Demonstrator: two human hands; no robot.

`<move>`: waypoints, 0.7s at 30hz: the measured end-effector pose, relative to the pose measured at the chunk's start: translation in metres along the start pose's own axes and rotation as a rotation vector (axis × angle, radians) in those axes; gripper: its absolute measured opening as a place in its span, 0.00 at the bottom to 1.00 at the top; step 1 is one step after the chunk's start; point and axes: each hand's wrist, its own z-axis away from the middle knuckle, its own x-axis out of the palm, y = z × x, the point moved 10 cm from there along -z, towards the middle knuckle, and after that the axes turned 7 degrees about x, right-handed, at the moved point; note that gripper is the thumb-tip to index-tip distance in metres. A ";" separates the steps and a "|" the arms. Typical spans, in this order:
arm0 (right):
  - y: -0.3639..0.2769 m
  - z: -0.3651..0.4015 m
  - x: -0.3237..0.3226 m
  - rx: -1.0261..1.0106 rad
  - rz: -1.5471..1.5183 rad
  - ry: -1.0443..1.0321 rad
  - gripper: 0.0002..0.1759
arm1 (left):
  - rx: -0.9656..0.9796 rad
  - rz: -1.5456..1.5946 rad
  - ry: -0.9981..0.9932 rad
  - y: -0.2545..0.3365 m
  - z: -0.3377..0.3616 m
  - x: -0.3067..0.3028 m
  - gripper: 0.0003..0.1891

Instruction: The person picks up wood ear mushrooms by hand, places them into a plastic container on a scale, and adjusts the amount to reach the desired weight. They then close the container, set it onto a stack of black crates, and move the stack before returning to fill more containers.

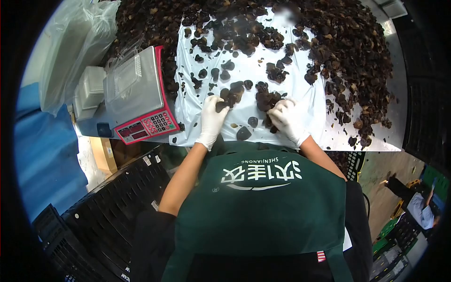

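Both hands wear white gloves over a white sheet (296, 70) on the table. My left hand (212, 118) is closed, its fingertips pinching a piece of dark wood ear mushroom (221, 106) at the edge of a small cluster. On the other side, my right hand (286, 116) has its fingers curled onto a bunch of wood ear mushrooms (267, 99); part of that bunch is hidden under the fingers. Loose single pieces lie between and in front of the hands, among them a round dark one (243, 133) near the table's front edge.
A red digital scale (164, 94) with a clear plastic tray (129, 75) on it stands left, beside stacked white trays (89, 89) and a plastic bag (80, 51). Heaped wood ears (347, 51) cover the back and right. Black crates (108, 211) stand lower left. Another person (420, 209) is far right.
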 end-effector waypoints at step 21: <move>-0.054 -0.096 0.096 -0.102 0.195 -0.153 0.07 | 0.032 0.028 0.016 -0.012 0.000 0.003 0.14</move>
